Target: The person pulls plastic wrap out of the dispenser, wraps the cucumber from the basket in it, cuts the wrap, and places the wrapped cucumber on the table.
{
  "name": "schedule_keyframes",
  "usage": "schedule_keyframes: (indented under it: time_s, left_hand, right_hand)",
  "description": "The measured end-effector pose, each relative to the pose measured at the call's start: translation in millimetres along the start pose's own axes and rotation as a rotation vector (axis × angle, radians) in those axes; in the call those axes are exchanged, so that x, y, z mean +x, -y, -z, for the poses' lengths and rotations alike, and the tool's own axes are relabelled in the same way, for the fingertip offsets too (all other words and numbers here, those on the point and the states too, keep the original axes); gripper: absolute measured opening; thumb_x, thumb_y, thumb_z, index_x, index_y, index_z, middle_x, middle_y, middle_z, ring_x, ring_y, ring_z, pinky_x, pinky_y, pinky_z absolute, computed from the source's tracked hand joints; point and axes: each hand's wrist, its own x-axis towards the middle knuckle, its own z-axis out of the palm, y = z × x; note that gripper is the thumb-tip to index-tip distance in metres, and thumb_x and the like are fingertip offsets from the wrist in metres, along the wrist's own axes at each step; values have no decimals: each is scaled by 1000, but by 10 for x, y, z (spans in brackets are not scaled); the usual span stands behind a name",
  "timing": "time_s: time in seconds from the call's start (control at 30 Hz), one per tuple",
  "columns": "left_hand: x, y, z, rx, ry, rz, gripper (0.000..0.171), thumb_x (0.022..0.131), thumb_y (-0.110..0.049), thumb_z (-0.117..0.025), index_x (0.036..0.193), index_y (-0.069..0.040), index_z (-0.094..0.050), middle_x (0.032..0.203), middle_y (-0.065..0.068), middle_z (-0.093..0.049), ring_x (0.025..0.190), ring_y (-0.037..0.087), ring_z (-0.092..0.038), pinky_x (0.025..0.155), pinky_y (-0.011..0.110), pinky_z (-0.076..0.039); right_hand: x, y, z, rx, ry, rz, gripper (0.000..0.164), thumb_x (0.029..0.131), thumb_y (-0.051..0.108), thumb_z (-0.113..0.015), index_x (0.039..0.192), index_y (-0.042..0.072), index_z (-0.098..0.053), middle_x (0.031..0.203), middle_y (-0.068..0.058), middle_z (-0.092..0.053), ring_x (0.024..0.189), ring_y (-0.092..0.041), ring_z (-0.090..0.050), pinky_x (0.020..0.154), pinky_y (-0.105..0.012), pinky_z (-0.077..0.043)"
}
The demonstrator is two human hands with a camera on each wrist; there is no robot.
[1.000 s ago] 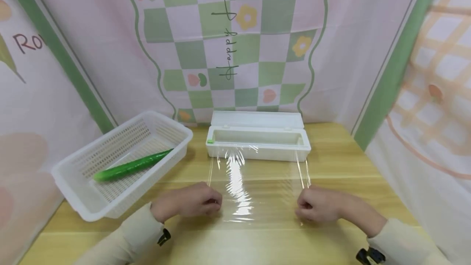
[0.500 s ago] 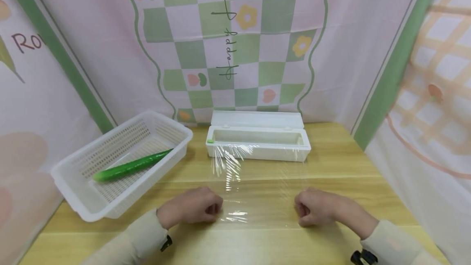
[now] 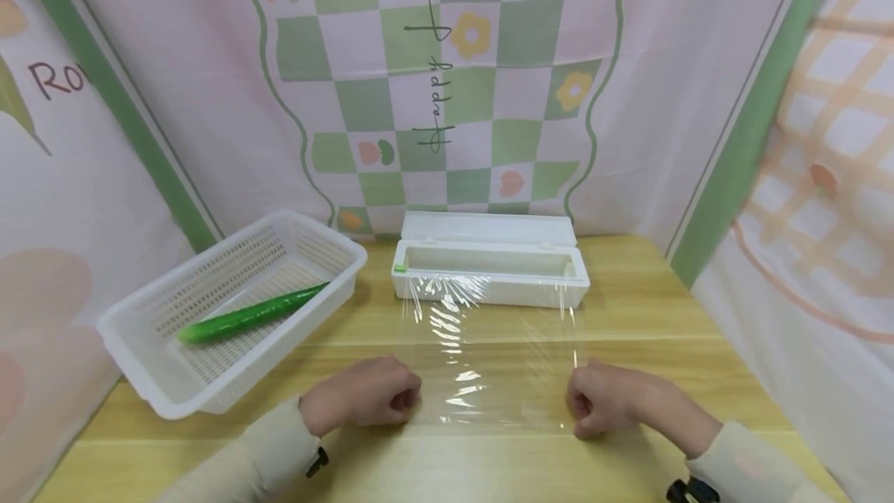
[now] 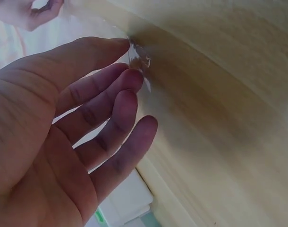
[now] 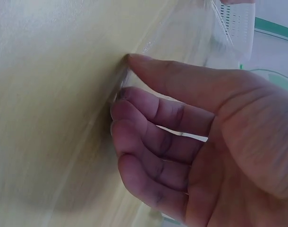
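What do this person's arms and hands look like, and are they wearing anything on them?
The left hand and right hand are bare, with no gloves or rings showing. The left sleeve and right sleeve are long, loose and cream-coloured. A small black item shows at the left cuff, another at the right cuff; exactly what they are is unclear.

Your tabletop (image 3: 489,466) shows yellow-brown wood grain with lengthwise seams. Directly on it, to your left, stands a white perforated basket (image 3: 279,338), set at a slant. Near the far edge, ahead of you, sits a white oblong box (image 3: 489,260), its lid (image 3: 489,228) open, apart from the basket.
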Motion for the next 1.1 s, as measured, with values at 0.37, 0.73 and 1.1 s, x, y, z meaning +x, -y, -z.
schedule_keyframes:
  time_s: [0.37,0.73,1.1]
  left_hand:
    - [-153,112,146,-30,-46,61,12,89,-19,-80,85,-18,-69,78,-13,-63,70,0,-54,68,18,-49]
    - [-273,237,501,-42,-193,-20,21,96,-10,-73,114,0,-74,107,13,-79,97,22,-76,89,36,-64]
    - [-438,418,876,-21,-285,100,33,100,-16,-72,129,-1,-70,127,16,-75,113,30,-74,100,48,-61]
  right_hand:
    - [-114,-170,186,54,-110,65,17,89,17,-78,78,19,-66,70,12,-60,63,1,-52,57,-20,-47]
    - [-81,-368,500,-137,-435,38,17,91,17,-81,97,3,-73,85,2,-72,78,-6,-65,69,-30,-60]
    - [68,-625,605,-240,-654,-23,45,90,16,-83,120,-13,-66,109,-29,-73,99,-44,-71,87,-59,-61]
